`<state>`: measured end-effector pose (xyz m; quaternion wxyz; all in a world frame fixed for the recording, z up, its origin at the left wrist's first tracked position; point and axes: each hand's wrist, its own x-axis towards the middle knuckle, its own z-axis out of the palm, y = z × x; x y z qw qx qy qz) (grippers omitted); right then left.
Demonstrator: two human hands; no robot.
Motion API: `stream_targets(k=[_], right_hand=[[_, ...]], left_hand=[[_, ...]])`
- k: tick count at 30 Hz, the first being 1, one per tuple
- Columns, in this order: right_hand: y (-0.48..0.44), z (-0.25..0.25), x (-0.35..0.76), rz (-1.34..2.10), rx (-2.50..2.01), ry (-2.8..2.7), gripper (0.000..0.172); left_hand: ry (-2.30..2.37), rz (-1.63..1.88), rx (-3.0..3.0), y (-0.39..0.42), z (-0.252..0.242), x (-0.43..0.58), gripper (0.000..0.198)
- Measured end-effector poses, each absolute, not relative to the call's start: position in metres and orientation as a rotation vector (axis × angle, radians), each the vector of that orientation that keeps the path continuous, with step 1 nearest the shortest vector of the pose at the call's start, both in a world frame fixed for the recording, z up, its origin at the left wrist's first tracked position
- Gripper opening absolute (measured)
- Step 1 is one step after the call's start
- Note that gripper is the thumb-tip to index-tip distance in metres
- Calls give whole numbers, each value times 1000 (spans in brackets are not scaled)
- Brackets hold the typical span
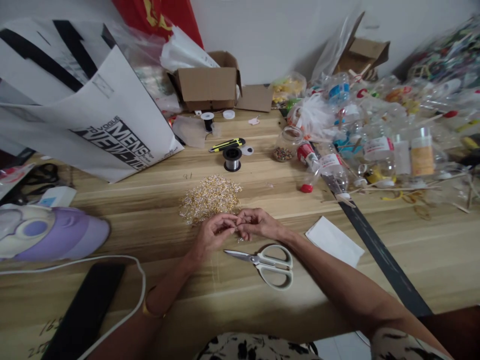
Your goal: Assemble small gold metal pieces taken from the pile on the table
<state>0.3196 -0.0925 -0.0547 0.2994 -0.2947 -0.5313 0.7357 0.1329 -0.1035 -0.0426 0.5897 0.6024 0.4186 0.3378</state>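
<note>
My left hand (pixel 216 231) and my right hand (pixel 258 223) meet at the fingertips over the middle of the table. Both are pinched closed on something too small to make out. Just behind them lies a loose pile of gold and silver beaded strands (pixel 211 198). Scissors (pixel 268 265) with white handles rest in front of my right hand, blades pointing left. Under the fingertips a small silvery bit (pixel 240 240) lies on the wood. Farther back stands a spool of thin wire (pixel 232 159), beside a yellow and black utility knife (pixel 227 145).
A large white paper bag (pixel 112 120) stands at the left, behind a purple device (pixel 63 230). A black phone (pixel 86 310) and white cable (pixel 139 280) lie near my left arm. Plastic bottles (pixel 333 167) crowd the right. Folded white paper (pixel 335 241) lies by my right forearm.
</note>
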Motion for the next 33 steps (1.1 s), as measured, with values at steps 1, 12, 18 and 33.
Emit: stream_targets(k=[1,12,18,33], right_hand=[[-93,-55,320,1951,-782,-1414,27],[-93,-55,320,1929,-797,-1461,27],[-92,-57,322,1949,-764,-1470,27],[-92,-60,322,1923,-758,-1516,27]], left_hand=[[971,787,1398,-104,-42,133,26],[1007,799,1385,-104,-42,134,27],[1074,836,1396,-102,-46,134,26],[1155,800,1517,-104,-53,135,9]])
